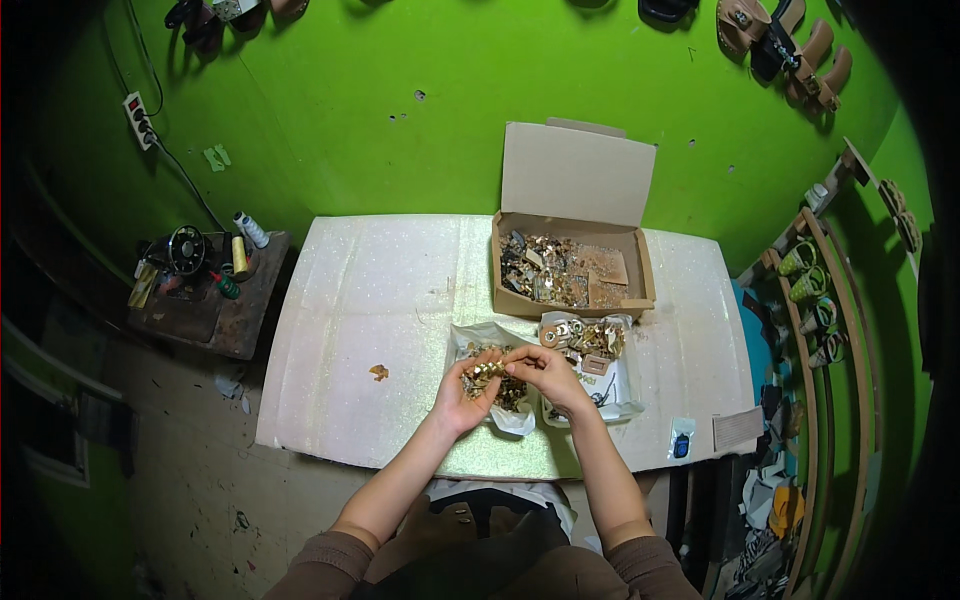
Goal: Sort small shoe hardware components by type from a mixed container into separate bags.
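My left hand is cupped, palm up, around a small heap of gold-coloured metal ornaments. Thumb and fingers of my right hand are pinched together at the right edge of that heap; what lies between them is too small to make out. Beneath both hands a white-lined tray holds more small gold and dark pieces. Close on its right is a second white tray, with larger gold and tan buckle-like ornaments in it.
Behind the trays stands an open cardboard box of mixed metal pieces. A lone gold piece lies left on the glittery white table. A small packet and a grey board lie at right. A sewing machine stands far left.
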A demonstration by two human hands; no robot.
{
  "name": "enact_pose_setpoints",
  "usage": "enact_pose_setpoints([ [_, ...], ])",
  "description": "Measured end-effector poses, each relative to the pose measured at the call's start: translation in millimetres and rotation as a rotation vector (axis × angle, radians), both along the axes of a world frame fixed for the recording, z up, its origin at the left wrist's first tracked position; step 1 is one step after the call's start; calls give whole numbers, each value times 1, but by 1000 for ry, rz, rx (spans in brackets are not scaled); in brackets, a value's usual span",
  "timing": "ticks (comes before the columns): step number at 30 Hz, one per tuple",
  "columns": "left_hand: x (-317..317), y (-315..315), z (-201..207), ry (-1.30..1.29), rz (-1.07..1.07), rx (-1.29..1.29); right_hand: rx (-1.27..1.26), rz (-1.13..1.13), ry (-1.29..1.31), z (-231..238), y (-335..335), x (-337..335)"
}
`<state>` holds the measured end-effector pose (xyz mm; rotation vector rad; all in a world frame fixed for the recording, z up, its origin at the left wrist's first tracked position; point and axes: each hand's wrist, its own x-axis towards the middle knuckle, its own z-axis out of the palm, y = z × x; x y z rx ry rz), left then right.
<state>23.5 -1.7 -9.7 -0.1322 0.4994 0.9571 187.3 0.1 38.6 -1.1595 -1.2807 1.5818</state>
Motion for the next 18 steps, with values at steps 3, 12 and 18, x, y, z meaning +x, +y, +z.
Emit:
enact_pose_setpoints([
  [3,0,-1,1,2,-1,-25,-41,-39,-13,-4,-6,1],
  [12,19,1,5,-60,-6,-86,-97,-154,101,-20,-25,21],
  [18,50,6,6,-111,3,-79,-234,-156,340,-29,-33,57],
])
